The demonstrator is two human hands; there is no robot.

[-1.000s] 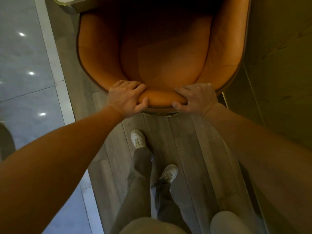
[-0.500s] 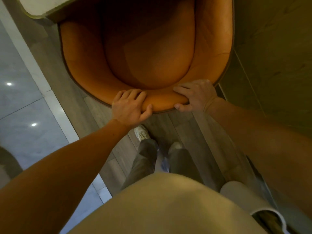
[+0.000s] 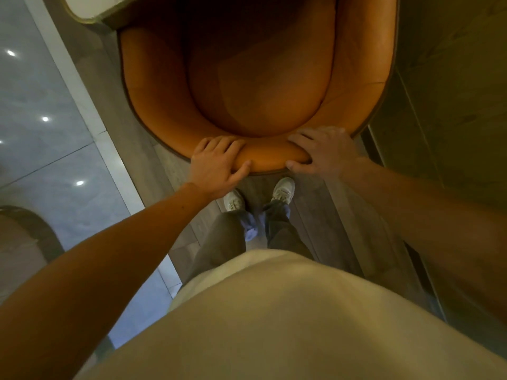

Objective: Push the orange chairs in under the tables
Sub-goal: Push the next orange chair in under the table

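An orange tub chair [image 3: 258, 86] fills the upper middle of the head view, seen from above and behind. My left hand [image 3: 216, 167] grips the padded top of its backrest on the left, fingers over the rim and thumb behind. On the right of the same rim, my right hand [image 3: 321, 152] grips likewise. The front of the seat reaches under a pale table [image 3: 82, 9] whose rounded corner shows at the top left. The chair's legs are hidden.
A wood-panelled wall [image 3: 452, 105] runs close along the chair's right side. Grey wooden floorboards [image 3: 315, 215] lie under my feet; polished pale tiles [image 3: 49, 133] with a white border strip lie to the left. A curved dark object [image 3: 33, 229] sits at the left edge.
The chair has slid forward toward the table with both hands holding the backrest. My feet have stepped up close behind it and my body leans over more.
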